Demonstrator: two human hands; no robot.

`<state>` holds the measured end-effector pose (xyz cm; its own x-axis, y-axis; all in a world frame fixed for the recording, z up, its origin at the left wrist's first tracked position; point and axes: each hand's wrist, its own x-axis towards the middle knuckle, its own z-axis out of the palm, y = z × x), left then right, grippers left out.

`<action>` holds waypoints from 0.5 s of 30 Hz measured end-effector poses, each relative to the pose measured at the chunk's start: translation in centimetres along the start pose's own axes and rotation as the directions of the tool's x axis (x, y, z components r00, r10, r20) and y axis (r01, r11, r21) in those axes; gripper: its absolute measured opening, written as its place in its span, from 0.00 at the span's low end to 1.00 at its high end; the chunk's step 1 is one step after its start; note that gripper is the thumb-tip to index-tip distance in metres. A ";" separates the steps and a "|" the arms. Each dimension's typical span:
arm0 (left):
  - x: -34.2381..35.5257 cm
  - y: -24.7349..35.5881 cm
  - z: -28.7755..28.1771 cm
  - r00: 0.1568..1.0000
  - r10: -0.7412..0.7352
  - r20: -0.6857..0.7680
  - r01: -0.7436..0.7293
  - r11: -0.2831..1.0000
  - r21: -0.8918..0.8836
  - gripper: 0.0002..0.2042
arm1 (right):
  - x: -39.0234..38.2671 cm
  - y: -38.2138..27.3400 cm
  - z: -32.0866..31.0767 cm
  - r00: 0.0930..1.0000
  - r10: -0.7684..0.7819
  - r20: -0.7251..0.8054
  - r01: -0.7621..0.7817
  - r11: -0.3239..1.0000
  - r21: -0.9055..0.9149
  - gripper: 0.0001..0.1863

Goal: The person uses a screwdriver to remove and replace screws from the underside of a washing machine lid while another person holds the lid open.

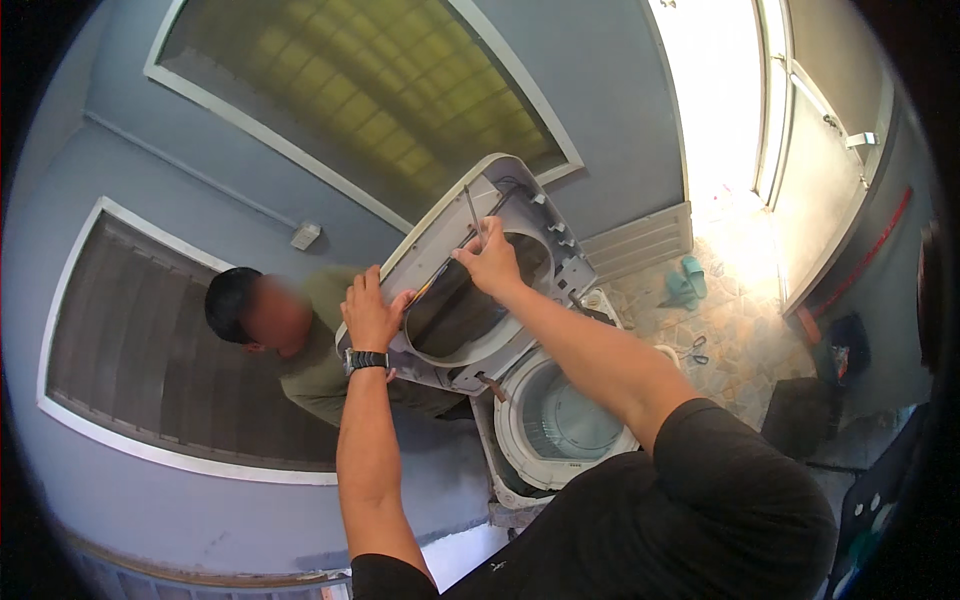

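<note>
The top cover (440,225) of a washing machine is tilted up, its underside with a round opening turned toward me. My left hand (368,318), with a dark watch at the wrist, is closed over the cover's left edge, thumb on the inner side. My right hand (490,262) is closed on a slim grey rod (472,207) that looks like a screwdriver, held against the underside near the upper rim. Its lower end is hidden by my fingers. Wires run along the frame beside the opening. Below stands the open tub (575,415) of the machine.
A person (325,345) in an olive shirt stands behind the cover at the left, close to it. Teal slippers (686,283) and scissors (693,349) lie on the stone-patterned floor at the right. Beyond is a bright open doorway (715,100). Windows line the grey walls.
</note>
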<state>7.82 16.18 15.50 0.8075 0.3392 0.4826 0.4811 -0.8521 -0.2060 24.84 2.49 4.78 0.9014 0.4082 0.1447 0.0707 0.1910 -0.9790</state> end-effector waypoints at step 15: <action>-1.3 0.6 0.3 0.995 0.003 -0.102 -0.007 0.999 -0.044 0.38 | -1.2 0.8 0.7 0.999 0.006 -0.037 -0.002 0.993 0.117 0.44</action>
<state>7.20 15.36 14.53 0.7696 0.2942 0.5667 0.4598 -0.8712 -0.1721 23.47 2.78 3.93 0.9169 0.3763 0.1332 0.0185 0.2933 -0.9558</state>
